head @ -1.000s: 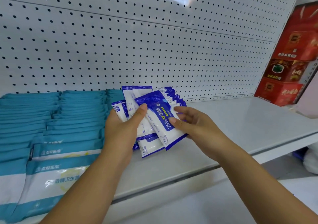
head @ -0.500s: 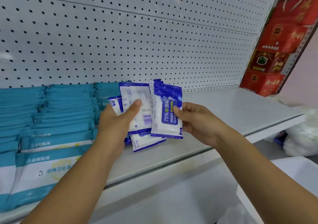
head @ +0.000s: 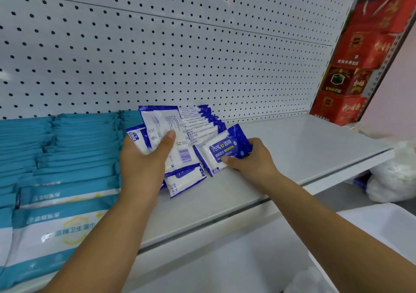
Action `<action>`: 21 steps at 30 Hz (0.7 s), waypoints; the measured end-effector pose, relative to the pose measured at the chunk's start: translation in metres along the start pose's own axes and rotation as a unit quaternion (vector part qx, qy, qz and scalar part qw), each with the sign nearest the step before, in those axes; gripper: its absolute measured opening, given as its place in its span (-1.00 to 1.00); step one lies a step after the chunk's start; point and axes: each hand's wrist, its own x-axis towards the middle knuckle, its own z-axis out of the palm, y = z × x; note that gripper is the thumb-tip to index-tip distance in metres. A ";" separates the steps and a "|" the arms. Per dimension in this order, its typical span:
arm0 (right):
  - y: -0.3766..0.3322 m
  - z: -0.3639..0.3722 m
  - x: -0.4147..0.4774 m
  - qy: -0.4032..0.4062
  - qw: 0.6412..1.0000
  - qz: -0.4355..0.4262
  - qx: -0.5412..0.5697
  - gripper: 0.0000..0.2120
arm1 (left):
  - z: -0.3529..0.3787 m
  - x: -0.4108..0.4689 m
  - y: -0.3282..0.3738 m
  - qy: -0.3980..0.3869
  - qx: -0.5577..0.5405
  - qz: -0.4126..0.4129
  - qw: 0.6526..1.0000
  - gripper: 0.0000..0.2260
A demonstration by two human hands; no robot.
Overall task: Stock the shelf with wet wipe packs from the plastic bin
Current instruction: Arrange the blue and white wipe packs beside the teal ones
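Your left hand (head: 144, 166) grips a fan of blue wet wipe packs (head: 167, 126), thumb clamped on the front one. Your right hand (head: 254, 163) pinches a single pack (head: 225, 149), tilted, just right of them above the shelf (head: 304, 144). Teal packs (head: 67, 148) lie stacked far left.
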 end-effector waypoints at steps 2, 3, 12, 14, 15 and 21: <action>0.000 0.009 0.006 0.001 0.998 -0.018 -0.056 -0.45 | 0.001 -0.001 0.000 -0.002 -0.003 0.000 1.000 -0.65; 0.001 0.013 0.009 0.006 0.996 -0.024 -0.091 -0.37 | 0.002 -0.001 -0.001 -0.003 -0.005 -0.002 1.000 -0.65; 0.003 0.036 0.016 0.081 0.979 -0.084 -0.169 -0.12 | 0.003 0.002 -0.003 -0.005 -0.001 -0.005 1.000 -0.66; 0.005 0.031 0.015 0.059 0.992 -0.072 -0.079 -0.28 | 0.003 0.004 -0.005 -0.008 0.007 -0.006 1.000 -0.65; 0.005 0.029 0.014 0.037 0.997 -0.063 -0.037 -0.39 | 0.003 0.005 -0.006 -0.008 0.013 -0.007 1.000 -0.65; 0.007 0.030 0.016 -0.023 0.997 -0.072 0.019 -0.74 | 0.003 0.008 -0.010 -0.010 0.042 -0.012 0.999 -0.65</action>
